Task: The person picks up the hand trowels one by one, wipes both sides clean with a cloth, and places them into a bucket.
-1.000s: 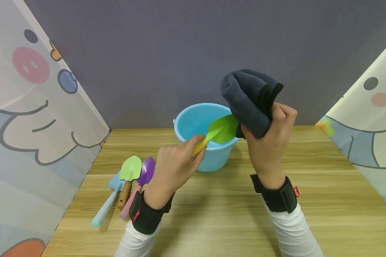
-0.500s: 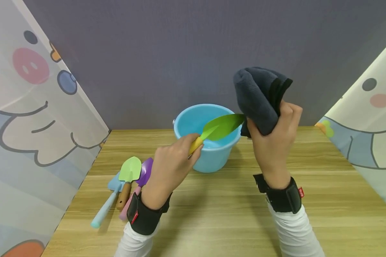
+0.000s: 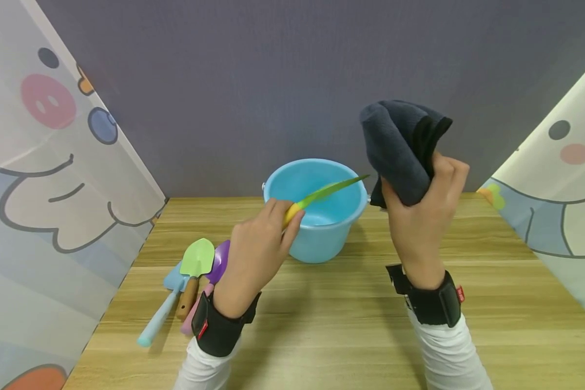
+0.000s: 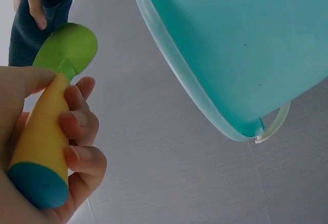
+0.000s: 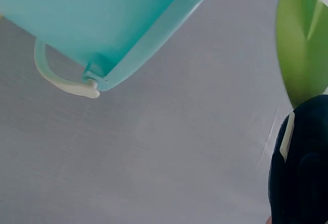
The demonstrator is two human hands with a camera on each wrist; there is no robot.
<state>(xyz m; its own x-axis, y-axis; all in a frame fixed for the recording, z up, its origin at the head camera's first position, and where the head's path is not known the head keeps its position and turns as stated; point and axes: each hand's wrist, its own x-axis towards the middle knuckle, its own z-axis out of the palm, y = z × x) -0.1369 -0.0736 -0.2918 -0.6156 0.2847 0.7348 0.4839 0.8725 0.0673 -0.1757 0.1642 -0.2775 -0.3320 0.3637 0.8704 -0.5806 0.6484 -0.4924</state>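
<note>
My left hand (image 3: pixel 255 244) grips the yellow handle of a garden trowel (image 3: pixel 329 190). Its green blade is seen nearly edge-on above the bucket's opening. In the left wrist view, fingers wrap round the handle (image 4: pixel 43 126), which ends in a blue cap. My right hand (image 3: pixel 421 233) holds a bunched dark blue towel (image 3: pixel 397 151) with black edging, raised right of the bucket. The blade tip lies close to the towel; in the right wrist view the blade (image 5: pixel 302 39) meets the towel's outline, and I cannot tell whether they touch. A light blue bucket (image 3: pixel 317 244) stands upright behind the hands.
Left on the wooden table (image 3: pixel 341 336) lie a light green trowel (image 3: pixel 198 257) with a brown handle, a purple trowel (image 3: pixel 219 262) with a pink handle and a light blue tool (image 3: pixel 158 319). A grey wall (image 3: pixel 224 97) rises behind, with cartoon-printed panels (image 3: pixel 24 216) at both sides.
The right hand has moved right with the towel, away from the bucket. The left hand has shifted slightly left and turned the trowel, so its blade went from broad face to nearly edge-on.
</note>
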